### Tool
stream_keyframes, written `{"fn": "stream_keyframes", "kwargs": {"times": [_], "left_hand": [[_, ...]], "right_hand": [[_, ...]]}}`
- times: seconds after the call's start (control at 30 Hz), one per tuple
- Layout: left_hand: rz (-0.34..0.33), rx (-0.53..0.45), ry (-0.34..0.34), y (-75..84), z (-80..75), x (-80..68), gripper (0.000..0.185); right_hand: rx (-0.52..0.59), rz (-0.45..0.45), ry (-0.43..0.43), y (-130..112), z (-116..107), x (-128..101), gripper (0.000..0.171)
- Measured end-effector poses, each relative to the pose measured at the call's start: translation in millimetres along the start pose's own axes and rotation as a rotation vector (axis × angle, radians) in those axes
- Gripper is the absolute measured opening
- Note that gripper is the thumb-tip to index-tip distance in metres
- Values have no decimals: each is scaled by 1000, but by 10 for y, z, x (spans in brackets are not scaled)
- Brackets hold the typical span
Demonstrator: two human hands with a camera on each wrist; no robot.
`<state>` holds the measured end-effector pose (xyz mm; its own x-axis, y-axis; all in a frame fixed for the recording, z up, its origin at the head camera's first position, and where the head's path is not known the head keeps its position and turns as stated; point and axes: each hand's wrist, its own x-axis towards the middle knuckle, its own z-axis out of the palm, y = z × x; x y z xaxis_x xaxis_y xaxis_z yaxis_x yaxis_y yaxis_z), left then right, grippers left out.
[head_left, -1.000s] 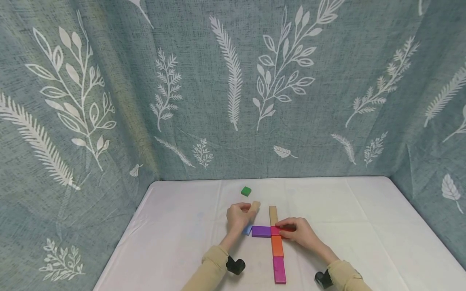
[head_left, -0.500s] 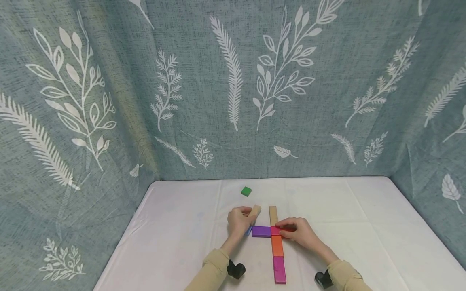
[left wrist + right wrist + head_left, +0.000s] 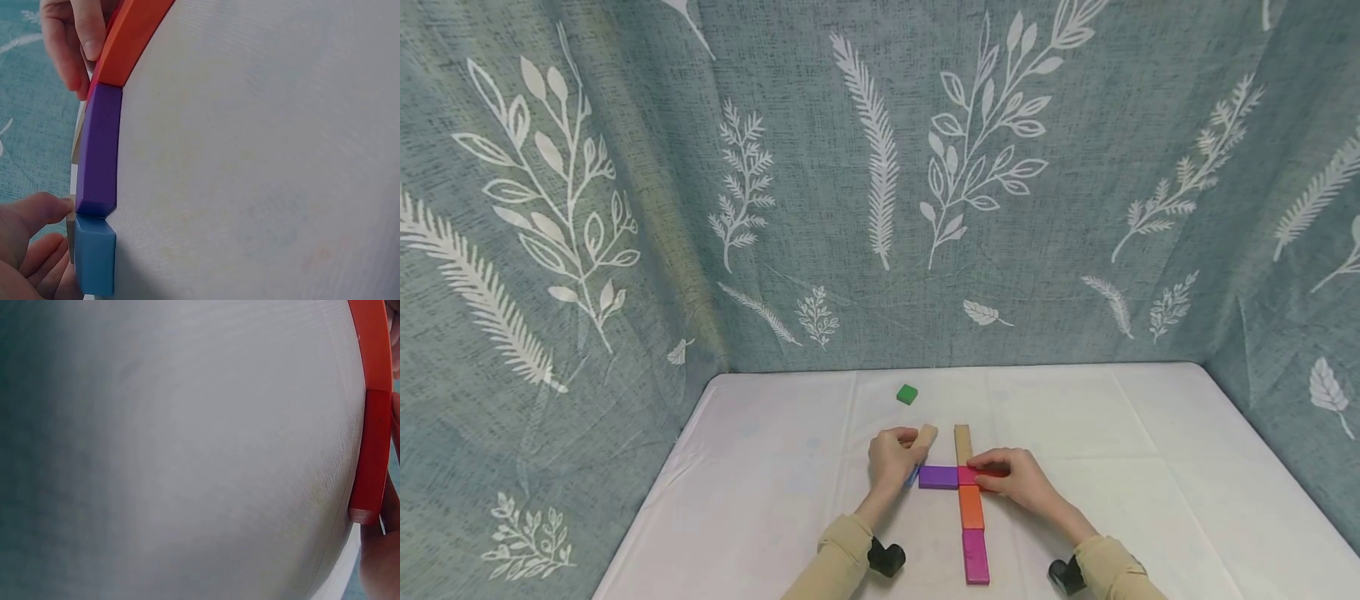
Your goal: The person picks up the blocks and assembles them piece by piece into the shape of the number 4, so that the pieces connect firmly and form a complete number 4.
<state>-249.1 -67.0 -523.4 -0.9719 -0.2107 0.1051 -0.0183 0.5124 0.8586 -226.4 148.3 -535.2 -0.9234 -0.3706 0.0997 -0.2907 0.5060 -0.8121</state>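
Observation:
My left hand [image 3: 891, 458] pinches a plain wooden block [image 3: 928, 435], which slants up and right from the fingers. Beneath that hand, a light-blue block [image 3: 95, 257] meets the left end of a purple block [image 3: 938, 477]; the hand mostly hides it in the head view. The purple one forms the left arm of a cross, with a pinkish-red piece [image 3: 966, 476] at the centre. On the right arm, my right hand [image 3: 1021, 477] holds a red block [image 3: 373, 450] between thumb and fingers. Another plain wooden block [image 3: 962, 444] points away from the centre.
An orange block [image 3: 972, 507] and a magenta block [image 3: 976, 558] continue the line toward the front. A small green block [image 3: 907, 394] lies alone farther back. White cloth [image 3: 1150, 500] covers the table, and a leaf-patterned curtain [image 3: 820, 208] surrounds its back and sides.
My left hand has shifted slightly right with the wooden block, whose far end is now a bit nearer the front; less of the blue block shows. The right hand stays in place.

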Motion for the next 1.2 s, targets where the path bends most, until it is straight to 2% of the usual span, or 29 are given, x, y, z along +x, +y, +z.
{"fn": "stream_keyframes", "kwargs": {"times": [0.37,0.7,1.2], "left_hand": [[1,-21,-16,-20,19,-15,26],[-12,6,-10,-22,38,-35,28],[19,36,7,-8,33,-65,27]], "right_hand": [[-1,4,3,-2,1,2,25],[-2,0,5,-12,4,-1,25],[-3,-4,4,7,4,1,24]]}}
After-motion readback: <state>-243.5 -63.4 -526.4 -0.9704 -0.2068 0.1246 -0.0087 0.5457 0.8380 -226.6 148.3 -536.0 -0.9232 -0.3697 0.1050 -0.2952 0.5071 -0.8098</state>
